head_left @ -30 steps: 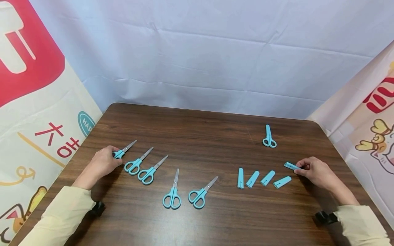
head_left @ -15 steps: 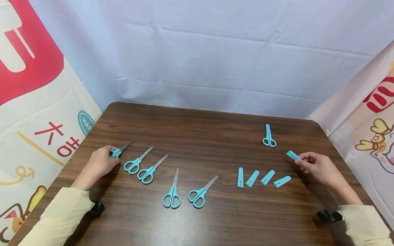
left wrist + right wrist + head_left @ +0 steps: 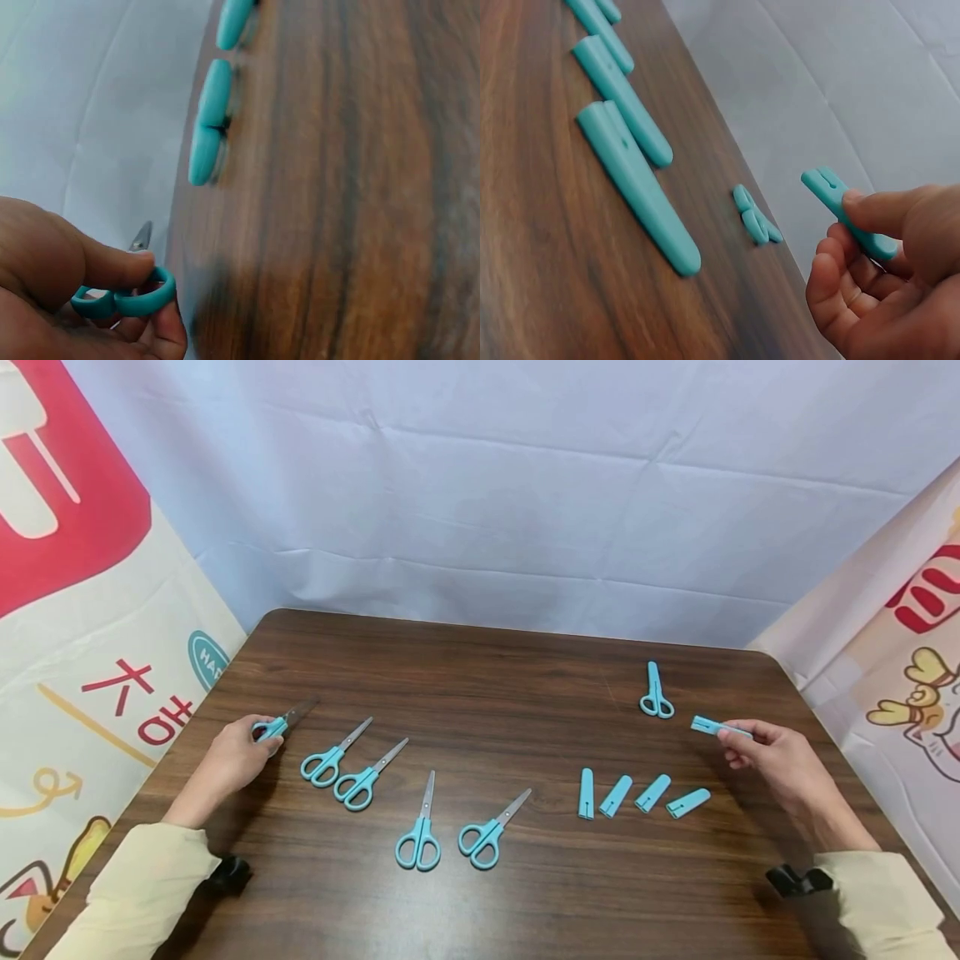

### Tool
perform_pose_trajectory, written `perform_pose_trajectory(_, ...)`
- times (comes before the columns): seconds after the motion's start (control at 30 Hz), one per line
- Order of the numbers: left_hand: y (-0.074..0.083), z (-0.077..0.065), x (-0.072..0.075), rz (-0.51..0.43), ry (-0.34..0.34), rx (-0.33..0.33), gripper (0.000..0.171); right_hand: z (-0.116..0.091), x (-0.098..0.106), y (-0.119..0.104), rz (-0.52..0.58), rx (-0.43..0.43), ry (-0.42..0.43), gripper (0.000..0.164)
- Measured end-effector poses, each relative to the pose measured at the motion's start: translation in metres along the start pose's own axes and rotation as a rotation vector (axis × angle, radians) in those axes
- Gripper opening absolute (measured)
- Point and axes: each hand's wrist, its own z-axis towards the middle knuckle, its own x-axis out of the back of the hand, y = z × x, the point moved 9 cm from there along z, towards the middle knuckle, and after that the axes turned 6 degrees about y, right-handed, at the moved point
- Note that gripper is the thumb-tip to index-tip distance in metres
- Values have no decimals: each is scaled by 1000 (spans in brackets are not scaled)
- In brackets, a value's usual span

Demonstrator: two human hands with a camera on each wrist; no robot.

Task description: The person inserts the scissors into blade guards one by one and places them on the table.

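At the left of the table my left hand holds a pair of scissors by the turquoise handles. Its bare metal blades point away; the left wrist view shows the thumb on the handle loops. Over on the right, my right hand pinches a turquoise blade cover between thumb and fingers, raised off the table. The cover's slotted end sticks out past the thumb. Beyond this hand lies a pair of scissors with its blades sheathed. Several loose covers lie nearer, in a row.
Several uncovered scissors lie spread from the left to the middle of the brown wooden table. A pale cloth hangs behind the table, and printed cloths stand along both sides.
My left hand has lifted the scissors and drawn them slightly left. My right hand has raised the blade cover and moved it farther from the loose covers, toward the sheathed scissors.
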Motion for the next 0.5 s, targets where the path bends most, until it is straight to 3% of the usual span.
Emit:
perform_pose_trajectory(0.1,1,-2,3,-59,-6,12,48,1,-3,0,185,-33,-18,11)
perform_pose_trajectory(0.23,6,-4,3,-178,-36,41,51,2,-10,-1,353,-79,-45,16)
perform_pose_trajectory(0.5,24,-11,-1,-363,-77,64,54,7,-26,-9,483,-98,-123,18)
